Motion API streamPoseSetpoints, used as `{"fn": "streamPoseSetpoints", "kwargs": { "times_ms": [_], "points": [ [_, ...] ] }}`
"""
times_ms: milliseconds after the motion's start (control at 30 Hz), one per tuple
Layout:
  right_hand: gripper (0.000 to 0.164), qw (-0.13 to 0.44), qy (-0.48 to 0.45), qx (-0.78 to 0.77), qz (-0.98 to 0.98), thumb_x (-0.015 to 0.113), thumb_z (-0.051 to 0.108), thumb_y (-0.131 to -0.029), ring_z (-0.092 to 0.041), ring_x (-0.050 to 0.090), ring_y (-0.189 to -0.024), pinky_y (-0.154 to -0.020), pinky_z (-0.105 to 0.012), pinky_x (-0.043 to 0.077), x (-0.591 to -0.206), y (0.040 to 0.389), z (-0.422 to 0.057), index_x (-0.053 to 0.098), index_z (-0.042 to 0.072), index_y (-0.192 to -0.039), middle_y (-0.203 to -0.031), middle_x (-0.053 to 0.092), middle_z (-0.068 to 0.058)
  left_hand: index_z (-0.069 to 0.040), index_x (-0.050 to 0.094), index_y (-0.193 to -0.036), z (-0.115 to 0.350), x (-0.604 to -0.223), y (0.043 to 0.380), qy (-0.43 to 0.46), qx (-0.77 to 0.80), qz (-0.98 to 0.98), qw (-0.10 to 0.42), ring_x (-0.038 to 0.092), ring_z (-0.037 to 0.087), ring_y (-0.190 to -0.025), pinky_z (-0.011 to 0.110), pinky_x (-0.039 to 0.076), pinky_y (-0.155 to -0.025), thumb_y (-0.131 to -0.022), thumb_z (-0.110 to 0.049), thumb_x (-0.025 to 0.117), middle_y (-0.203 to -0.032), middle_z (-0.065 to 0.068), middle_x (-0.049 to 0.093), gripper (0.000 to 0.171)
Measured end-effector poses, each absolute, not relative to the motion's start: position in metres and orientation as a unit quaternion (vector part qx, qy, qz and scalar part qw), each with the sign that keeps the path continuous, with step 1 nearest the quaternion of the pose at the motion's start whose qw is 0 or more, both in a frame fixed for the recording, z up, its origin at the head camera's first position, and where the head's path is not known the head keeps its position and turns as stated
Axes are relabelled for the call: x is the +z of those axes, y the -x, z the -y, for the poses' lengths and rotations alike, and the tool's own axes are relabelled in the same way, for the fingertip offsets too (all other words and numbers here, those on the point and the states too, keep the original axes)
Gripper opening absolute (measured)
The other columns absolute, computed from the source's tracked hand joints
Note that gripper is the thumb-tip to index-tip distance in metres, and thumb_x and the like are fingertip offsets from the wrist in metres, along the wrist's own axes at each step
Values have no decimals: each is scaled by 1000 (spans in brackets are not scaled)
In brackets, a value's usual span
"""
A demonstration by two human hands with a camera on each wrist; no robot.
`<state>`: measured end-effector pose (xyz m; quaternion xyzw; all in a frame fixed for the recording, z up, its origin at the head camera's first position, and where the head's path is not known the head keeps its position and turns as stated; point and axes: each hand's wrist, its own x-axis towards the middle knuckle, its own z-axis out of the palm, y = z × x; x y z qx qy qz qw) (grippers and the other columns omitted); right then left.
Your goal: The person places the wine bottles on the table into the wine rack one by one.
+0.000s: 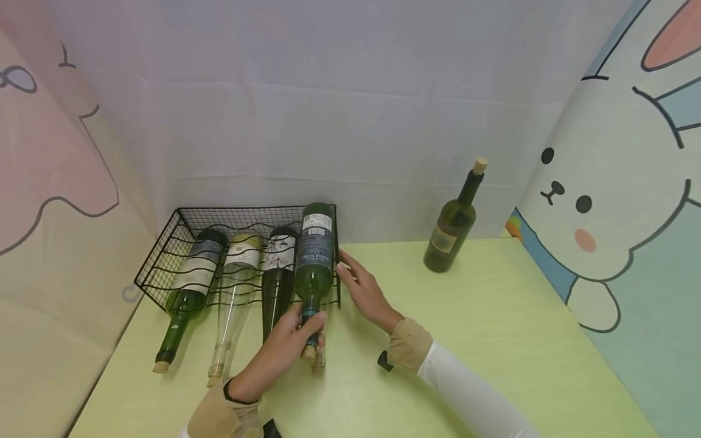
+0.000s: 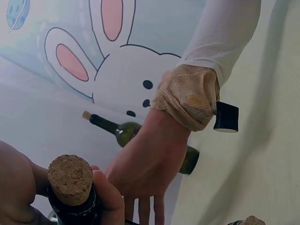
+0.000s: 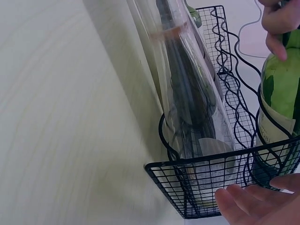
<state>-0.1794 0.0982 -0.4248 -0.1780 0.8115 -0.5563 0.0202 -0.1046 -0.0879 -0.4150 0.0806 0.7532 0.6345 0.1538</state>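
Note:
In the head view my left hand [image 1: 282, 344] grips the neck of a corked green wine bottle [image 1: 314, 252] with a dark blue label. The bottle lies neck toward me at the right end of a black wire rack [image 1: 241, 208]. Its cork [image 2: 70, 176] shows close up in the left wrist view. Beside the rack's right end is my right hand [image 1: 367, 295], fingers extended and holding nothing; whether its fingertips [image 3: 225, 199] touch the mesh I cannot tell. Under the held bottle, a clear bottle [image 3: 187, 93] lies in the rack, mostly hidden from above.
Further left in the rack lie a green bottle [image 1: 188, 298], a clear bottle [image 1: 234, 304] and a dark bottle [image 1: 277, 292], necks toward me. A corked dark green bottle [image 1: 451, 225] stands at the table's back right. White cloth [image 1: 383, 121] hangs behind the table [image 1: 493, 316].

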Motion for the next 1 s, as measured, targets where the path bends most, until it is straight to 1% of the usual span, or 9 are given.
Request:
{"fn": "streamPoseSetpoints", "kwargs": {
  "times_ms": [100, 233, 300, 500, 733, 800, 933, 1000],
  "points": [
    [51, 24, 182, -552, -813, 35, 23, -111, -30, 42, -135, -106, -41, 35, -419, 176, -99, 26, 2, -157, -156, 31, -16, 1, 45, -128, 88, -413, 109, -79, 631, -756, 156, 56, 17, -69, 28, 42, -57, -106, -31, 49, -84, 9, 60, 39],
    [51, 22, 181, -555, -812, 36, 22, -111, -31, 42, -135, -105, -41, 36, -418, 176, -98, 26, 1, -156, -156, 31, -16, -1, 42, -133, 88, -411, 115, -76, 635, -752, 160, 60, 21, -77, 30, 45, -65, -107, -31, 49, -86, 9, 60, 40],
    [51, 22, 178, -557, -811, 36, 23, -111, -30, 43, -135, -105, -41, 36, -418, 176, -98, 27, 1, -156, -156, 31, -15, -2, 41, -134, 88, -411, 117, -75, 641, -747, 162, 60, 22, -78, 31, 46, -68, -107, -31, 49, -85, 10, 60, 41],
    [50, 23, 177, -555, -812, 36, 22, -111, -31, 43, -135, -105, -40, 36, -417, 176, -98, 27, 2, -156, -156, 31, -15, -2, 44, -133, 88, -410, 125, -71, 645, -744, 161, 59, 20, -76, 30, 45, -66, -107, -33, 49, -85, 10, 59, 41],
    [50, 12, 182, -554, -812, 35, 23, -111, -31, 44, -134, -105, -42, 36, -415, 177, -98, 27, 3, -157, -155, 33, -17, 0, 44, -132, 89, -412, 129, -77, 654, -734, 166, 59, 20, -77, 32, 47, -72, -106, -34, 49, -83, 9, 59, 44],
    [51, 14, 184, -552, -813, 35, 24, -111, -30, 43, -135, -105, -42, 36, -415, 177, -98, 27, 4, -157, -155, 32, -17, 2, 44, -131, 90, -412, 130, -77, 655, -733, 165, 60, 18, -76, 31, 47, -71, -106, -33, 50, -83, 8, 59, 43],
    [51, 22, 186, -553, -812, 35, 25, -111, -29, 43, -135, -105, -42, 36, -418, 178, -99, 27, 4, -157, -155, 32, -17, 5, 45, -129, 90, -414, 131, -75, 657, -731, 167, 61, 16, -75, 31, 48, -68, -106, -29, 50, -86, 7, 59, 41],
    [51, 23, 187, -555, -810, 35, 25, -111, -29, 43, -135, -105, -41, 36, -419, 178, -99, 27, 3, -157, -155, 32, -17, 4, 45, -130, 90, -415, 131, -67, 655, -734, 167, 62, 18, -77, 32, 48, -71, -106, -30, 51, -90, 9, 61, 41]
  ]
}}
